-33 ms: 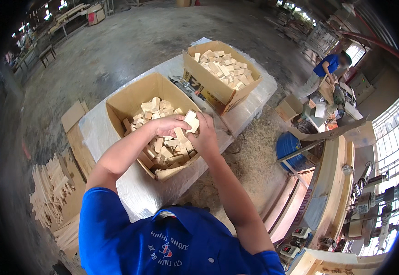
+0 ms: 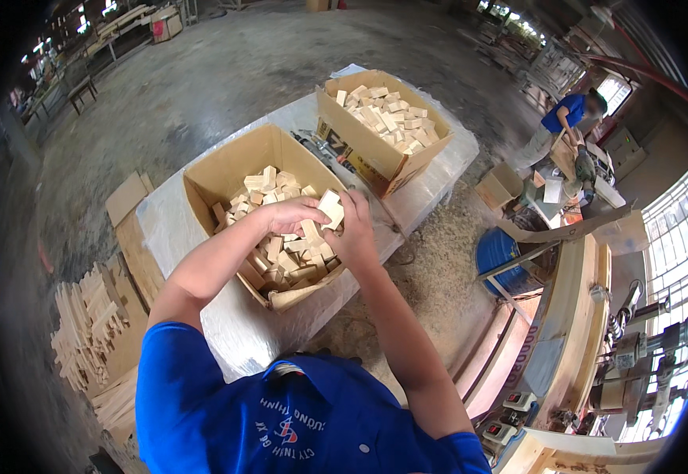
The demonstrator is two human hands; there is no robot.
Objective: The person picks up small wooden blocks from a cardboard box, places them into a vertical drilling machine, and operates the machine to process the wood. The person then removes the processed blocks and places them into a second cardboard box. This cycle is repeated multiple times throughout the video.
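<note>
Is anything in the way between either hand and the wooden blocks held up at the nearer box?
Nothing visible is: the left hand and right hand meet at the wooden blocks, with no wall of the cardboard box between.

— On the table (image 2: 166,213)?
— See a near box (image 2: 229,162) holding blocks (image 2: 281,261); behind it, rightward, a far box (image 2: 350,136).
— Between?
— Make out a tool (image 2: 329,152), perhaps; too small to tell.
— Left?
— Find wood strips (image 2: 87,324).
— Right?
— Spot a barrel (image 2: 495,249).

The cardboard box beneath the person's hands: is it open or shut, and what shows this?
Open: nothing covers the top of this cardboard box, and wooden blocks show inside.
</note>
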